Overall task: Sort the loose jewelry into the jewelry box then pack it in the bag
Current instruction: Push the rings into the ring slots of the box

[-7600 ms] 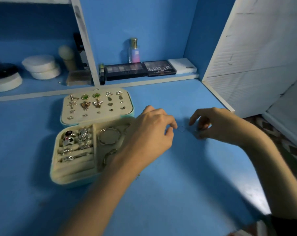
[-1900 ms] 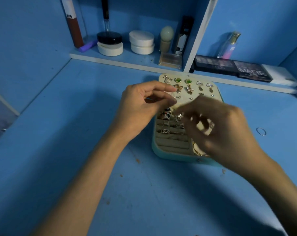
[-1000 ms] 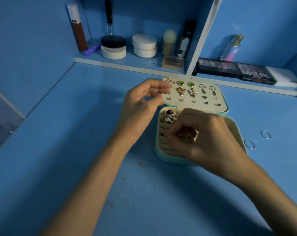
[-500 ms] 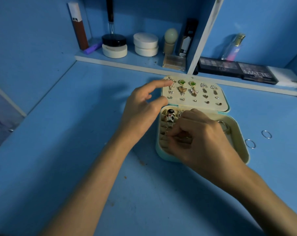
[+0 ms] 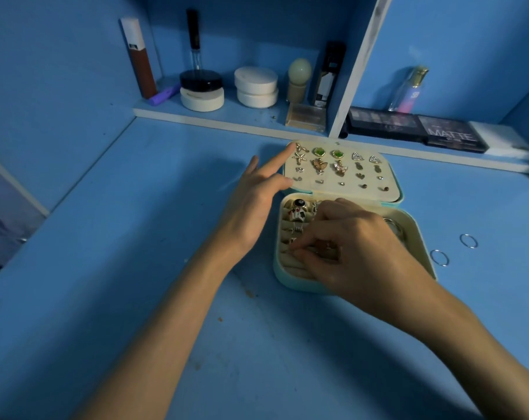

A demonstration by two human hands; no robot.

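A small teal jewelry box (image 5: 421, 234) lies open on the blue desk. Its cream lid panel (image 5: 342, 189) carries several pairs of earrings. Rings sit in the cream ring rolls (image 5: 293, 216) at the left of the base. My right hand (image 5: 348, 247) is over those rolls, thumb and forefinger pinching a small ring down into a slot. My left hand (image 5: 257, 198) hovers just left of the box with fingers spread and straight, forefinger near the lid's corner. Two loose silver hoops (image 5: 439, 257) (image 5: 468, 241) lie on the desk to the right of the box.
A low shelf along the back holds a tall brown tube (image 5: 137, 56), round white jars (image 5: 255, 86), a perfume bottle (image 5: 409, 89) and dark eyeshadow palettes (image 5: 451, 134). A white divider (image 5: 357, 65) rises behind the box. Blue walls close in the desk at left.
My left hand has opened its fingers and drifted toward the lid's corner. My right hand has stayed over the ring rolls, pressing lower into a slot.
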